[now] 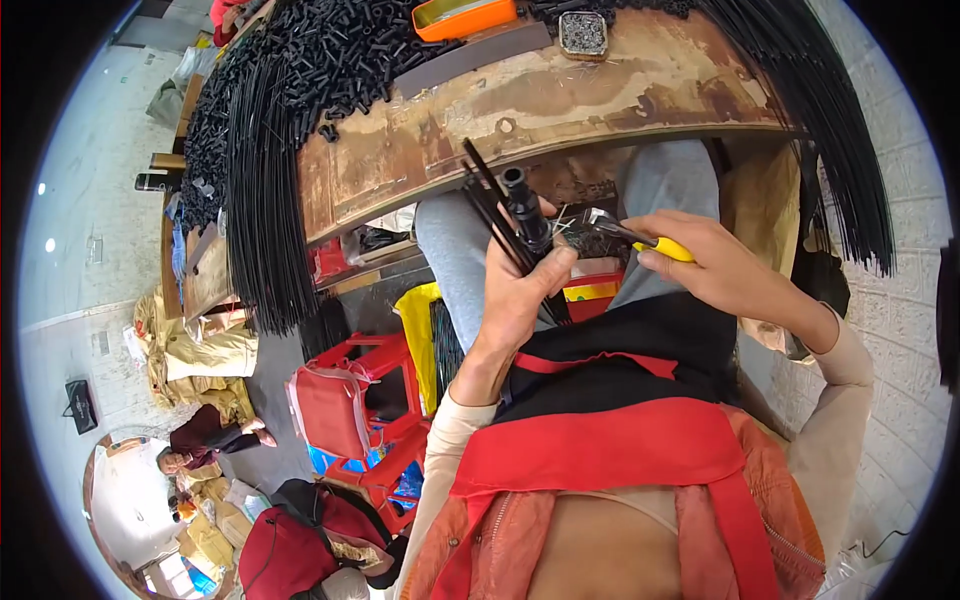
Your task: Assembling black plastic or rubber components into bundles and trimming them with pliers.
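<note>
My left hand (pixel 520 290) is closed around a black ribbed plastic tube fitting (pixel 525 208) with an open round end. Several thin black rods (pixel 486 208) are gripped alongside it and point up toward the table edge. In my right hand (pixel 697 243) is a pair of pliers (pixel 672 249) with yellow and dark handles. The metal jaws come close to the fitting's side, above my lap. A few thin pale wire-like bits show between jaws and fitting; I cannot tell whether the jaws touch them.
A worn wooden table (pixel 580 105) lies ahead, with a heap of short black tubes (pixel 330 60), an orange tray (pixel 463 18) and a small container of metal bits (pixel 583 35). Long black rods (pixel 262 200) overhang both sides. Left are red stools (pixel 335 405) and other people (pixel 205 440).
</note>
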The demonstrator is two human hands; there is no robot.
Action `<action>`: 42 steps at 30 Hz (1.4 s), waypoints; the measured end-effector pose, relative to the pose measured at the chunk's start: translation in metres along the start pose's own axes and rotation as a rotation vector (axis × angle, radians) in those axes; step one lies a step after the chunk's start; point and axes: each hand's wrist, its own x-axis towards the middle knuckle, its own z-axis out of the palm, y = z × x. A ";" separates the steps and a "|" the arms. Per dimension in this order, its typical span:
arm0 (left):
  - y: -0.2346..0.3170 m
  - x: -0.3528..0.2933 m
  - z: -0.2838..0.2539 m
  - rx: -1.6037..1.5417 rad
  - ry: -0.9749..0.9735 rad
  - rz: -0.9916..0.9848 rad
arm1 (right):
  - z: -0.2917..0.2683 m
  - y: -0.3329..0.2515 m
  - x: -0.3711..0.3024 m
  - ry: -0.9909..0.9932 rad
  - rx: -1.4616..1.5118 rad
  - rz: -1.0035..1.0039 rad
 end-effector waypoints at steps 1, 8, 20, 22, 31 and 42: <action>-0.001 0.000 0.003 -0.010 0.039 0.022 | -0.001 -0.006 0.000 -0.015 0.053 0.053; 0.001 -0.002 -0.006 0.069 0.044 -0.007 | -0.005 -0.014 -0.005 -0.045 0.031 0.049; 0.000 0.001 -0.012 0.174 -0.116 -0.029 | -0.003 -0.021 0.003 -0.116 0.087 -0.001; 0.002 0.002 -0.013 0.168 -0.140 -0.084 | -0.007 -0.023 0.004 -0.141 0.091 0.016; 0.003 0.002 -0.003 0.127 -0.171 -0.074 | -0.008 -0.027 0.008 -0.150 0.117 -0.008; 0.014 -0.007 -0.016 0.132 -0.375 -0.192 | -0.035 -0.058 0.010 -0.758 0.653 0.717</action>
